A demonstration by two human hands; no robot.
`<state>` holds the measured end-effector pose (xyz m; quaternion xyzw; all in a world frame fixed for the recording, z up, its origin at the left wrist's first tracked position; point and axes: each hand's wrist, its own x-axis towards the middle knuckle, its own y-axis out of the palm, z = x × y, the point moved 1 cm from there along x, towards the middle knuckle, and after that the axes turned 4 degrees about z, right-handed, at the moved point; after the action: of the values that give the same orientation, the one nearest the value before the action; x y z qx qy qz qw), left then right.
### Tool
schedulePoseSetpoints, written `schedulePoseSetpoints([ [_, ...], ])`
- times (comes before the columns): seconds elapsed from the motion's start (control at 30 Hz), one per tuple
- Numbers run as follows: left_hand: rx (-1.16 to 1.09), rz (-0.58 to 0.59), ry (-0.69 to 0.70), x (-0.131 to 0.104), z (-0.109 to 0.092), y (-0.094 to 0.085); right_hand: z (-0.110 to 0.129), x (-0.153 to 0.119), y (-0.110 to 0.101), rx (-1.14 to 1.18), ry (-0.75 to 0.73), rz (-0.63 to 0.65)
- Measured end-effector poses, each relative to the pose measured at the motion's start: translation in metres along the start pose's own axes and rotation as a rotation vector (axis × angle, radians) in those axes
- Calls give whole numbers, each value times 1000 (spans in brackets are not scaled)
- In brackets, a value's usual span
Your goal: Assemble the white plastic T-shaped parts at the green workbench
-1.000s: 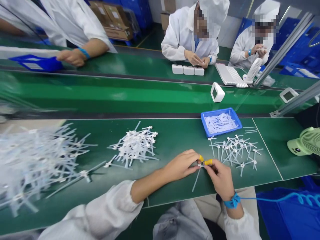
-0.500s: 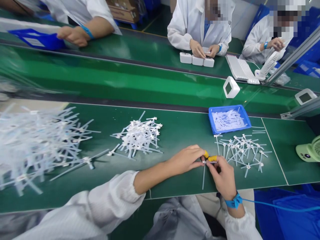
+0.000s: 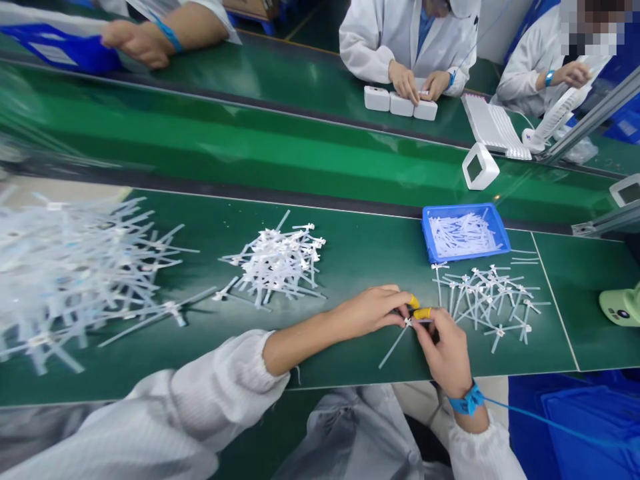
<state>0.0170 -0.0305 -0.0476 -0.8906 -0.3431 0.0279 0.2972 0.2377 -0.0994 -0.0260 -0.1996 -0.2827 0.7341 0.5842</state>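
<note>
White piece (image 3: 408,323) turned: its strip (image 3: 392,349) now slants left

Far to my left, the big pile (image 3: 75,267) sprawls across the bench (image 3: 350,250), its tips poking right. One long piece (image 3: 171,308) lies off its right side, reaching almost to the small pile (image 3: 280,263). My left forearm (image 3: 310,338) comes in beside these strips, so a sweep back that way has little room. Bench separates the small pile from the tray (image 3: 469,256), the wider way to move.

My left hand (image 3: 383,308) has thumb and finger closed on the piece, in a narrow pinch. Half a second ago the strip hung straight towards me; I judge that I am rolling the piece between my fingertips without losing it. The piece is held just over the bench, between both hands, and the strip's free end stops short of the near edge.

My right hand (image 3: 447,350) pinches the other side, equally narrow, yellow finger cover (image 3: 423,313) against it. Beyond stands the tray, full of strips, with the right pile (image 3: 493,293) spread just below it and close to my knuckles, so lifting is safer than sliding right. Further on are a pale seam (image 3: 555,299) and the fan (image 3: 620,308).
</note>
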Motion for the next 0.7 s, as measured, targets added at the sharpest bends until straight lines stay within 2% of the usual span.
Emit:
schedulePoseSetpoints([
  [0.5,195,19,-39,-1,-10,3,6,0,-3,18,-48,14],
  [0.7,135,-6,-59,0,-9,3,3,0,-2,-28,-65,-12],
])
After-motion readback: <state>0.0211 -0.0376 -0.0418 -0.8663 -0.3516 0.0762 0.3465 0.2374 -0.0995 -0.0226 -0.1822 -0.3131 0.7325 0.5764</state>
